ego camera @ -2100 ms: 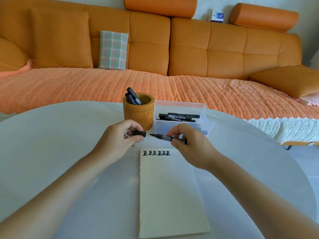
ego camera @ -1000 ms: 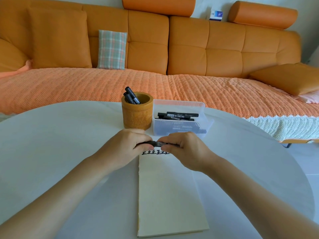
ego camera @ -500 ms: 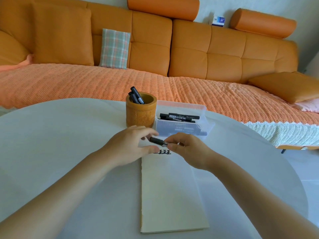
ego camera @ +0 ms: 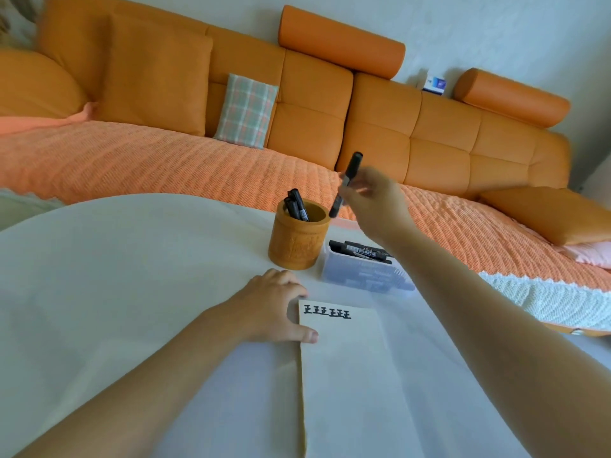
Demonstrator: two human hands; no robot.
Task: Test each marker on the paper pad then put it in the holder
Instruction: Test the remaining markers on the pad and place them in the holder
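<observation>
Above the far side of the desk (ego camera: 115,276), in the head view, the right hand (ego camera: 370,200) pinches a capped black marker (ego camera: 345,185) in its fingertips, though motion blur hides exactly how the fingers lie. The marker's long axis stands steeply, upper end leaning to the right, lower end aimed down and left at the mouth of the wooden holder (ego camera: 299,238). That end hangs just above and right of the rim, not yet inside. The holder lies down and left of this hand, which is much the nearer one to it; a few markers (ego camera: 297,208) already lean inside. The left hand (ego camera: 271,309) rests relaxed on the desk and grips nothing, its thumb touching the left edge of the paper pad (ego camera: 347,375), where a row of test marks (ego camera: 327,314) runs along the top. More markers lie flat in a clear box (ego camera: 363,276) just beside the holder. Half a second earlier both hands met over the pad's top around this marker; since then the right has lifted it away and the left has dropped to the pad's corner.
</observation>
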